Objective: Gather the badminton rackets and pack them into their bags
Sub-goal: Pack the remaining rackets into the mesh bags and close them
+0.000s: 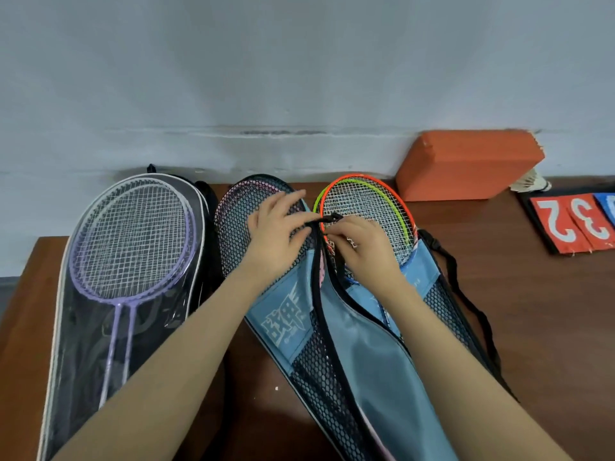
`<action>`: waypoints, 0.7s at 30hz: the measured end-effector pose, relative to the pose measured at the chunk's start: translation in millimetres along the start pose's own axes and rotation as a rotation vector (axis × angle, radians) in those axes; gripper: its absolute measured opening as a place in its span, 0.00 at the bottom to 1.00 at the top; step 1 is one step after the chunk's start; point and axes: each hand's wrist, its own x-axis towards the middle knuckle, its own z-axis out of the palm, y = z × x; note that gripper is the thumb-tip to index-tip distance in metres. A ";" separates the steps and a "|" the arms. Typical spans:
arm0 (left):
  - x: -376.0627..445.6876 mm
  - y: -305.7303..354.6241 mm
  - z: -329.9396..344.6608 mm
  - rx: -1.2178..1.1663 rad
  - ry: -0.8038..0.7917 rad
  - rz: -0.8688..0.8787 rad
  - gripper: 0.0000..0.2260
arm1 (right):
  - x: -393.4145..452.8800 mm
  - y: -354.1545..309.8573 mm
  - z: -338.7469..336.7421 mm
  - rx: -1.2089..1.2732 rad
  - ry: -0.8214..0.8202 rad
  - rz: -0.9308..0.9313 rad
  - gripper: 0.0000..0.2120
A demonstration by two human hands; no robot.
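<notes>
Lying at the bench's centre, the blue bag runs six to twelve o'clock; its zip pull is pinched by both left hand and right hand, with orange racket heads left protruding towards twelve.

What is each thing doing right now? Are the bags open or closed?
clear bag: lying flat, purple rackets inside.
left blue bag: pink racket inside, under left hand.
right blue bag: open, orange and green rackets sticking out.
black clip: pinched by right hand.
scoreboard: lying flat.
</notes>
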 end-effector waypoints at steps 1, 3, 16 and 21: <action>3.8 -2.0 -0.4 0.056 -0.033 0.042 0.13 | -0.5 0.6 -0.6 0.020 0.007 0.007 0.05; 10.0 -6.6 -1.7 0.167 -0.037 0.149 0.11 | -2.4 0.8 -1.1 0.079 0.022 0.019 0.05; 21.6 -16.5 26.4 0.130 0.064 -0.026 0.08 | -52.7 14.4 -18.3 0.155 -0.168 0.230 0.05; 18.5 -6.5 18.8 0.253 -0.022 -0.004 0.11 | -82.8 12.5 -29.7 0.202 -0.164 0.311 0.05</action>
